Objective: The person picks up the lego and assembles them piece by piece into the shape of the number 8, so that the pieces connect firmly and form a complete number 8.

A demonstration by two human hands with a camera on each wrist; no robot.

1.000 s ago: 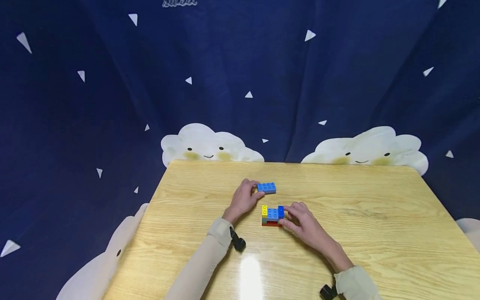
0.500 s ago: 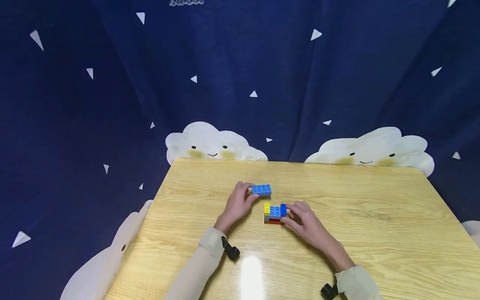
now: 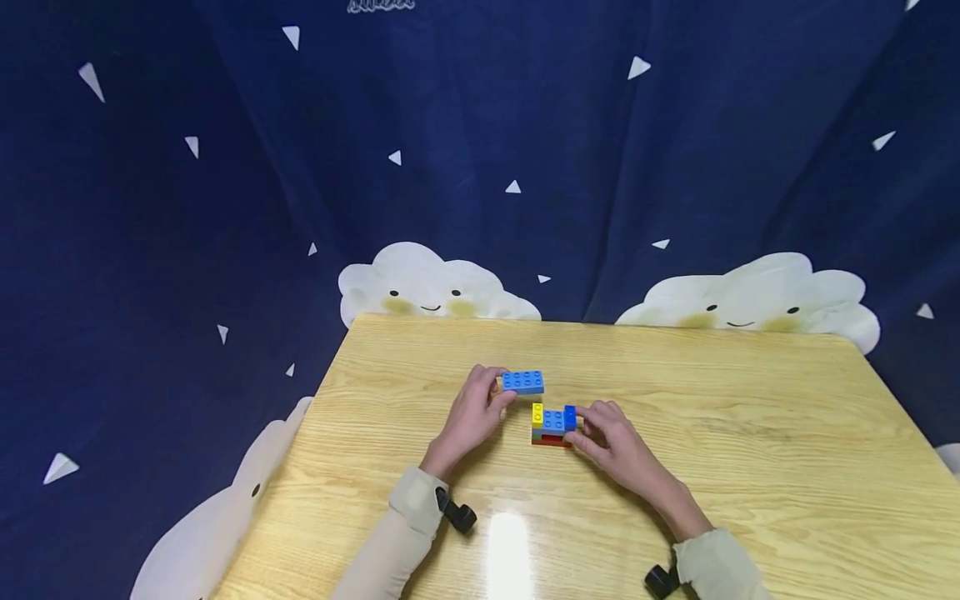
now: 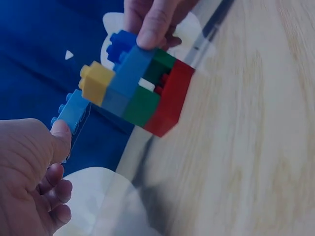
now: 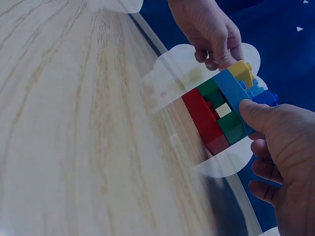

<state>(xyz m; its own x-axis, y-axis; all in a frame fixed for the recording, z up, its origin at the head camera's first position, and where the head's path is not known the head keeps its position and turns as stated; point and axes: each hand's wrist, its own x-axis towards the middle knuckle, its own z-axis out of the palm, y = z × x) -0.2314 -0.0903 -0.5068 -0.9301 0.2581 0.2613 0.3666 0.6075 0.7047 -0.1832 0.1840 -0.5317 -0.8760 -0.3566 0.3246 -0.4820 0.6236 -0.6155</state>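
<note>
My left hand (image 3: 468, 412) pinches a light blue brick (image 3: 522, 382) by its left end, studs up, just behind and left of a small block stack (image 3: 553, 423). The stack has a red base brick (image 4: 172, 101), green bricks (image 4: 141, 105) with a gap between them, and a light blue brick (image 5: 229, 88) across the top. A yellow brick (image 4: 96, 82) sits on its left end and a dark blue brick (image 3: 570, 417) on its right end. My right hand (image 3: 618, 446) holds the stack at its right end, thumb against the near side.
The wooden table (image 3: 712, 450) spreads around both hands. A dark blue curtain (image 3: 480, 125) with white triangles and smiling clouds hangs behind its far edge. Each wrist carries a small black camera (image 3: 457, 512).
My left hand has drawn the light blue brick leftward, and it stays in its pinch. The right hand and the stack hold their place, while the head view has shifted slightly.
</note>
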